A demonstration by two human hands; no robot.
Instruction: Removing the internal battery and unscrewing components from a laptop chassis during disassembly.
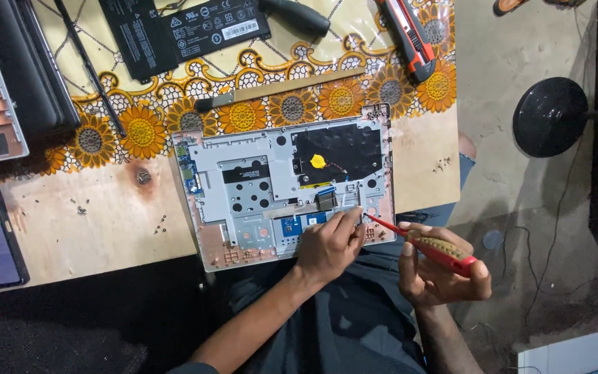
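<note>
The left hand point(328, 244) lies knuckles-up on the lower edge of the opened laptop base point(285, 190) on the counter point(91, 221), fingertips pinched together at a small part, while the right hand point(441, 273) curls closed around a red screwdriver point(423, 242) angled toward that spot.

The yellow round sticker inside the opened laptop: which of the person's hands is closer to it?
Left. The left hand rests on the laptop shell, just below the yellow sticker. The right hand, holding a red screwdriver, sits off the shell's lower right corner.
</note>
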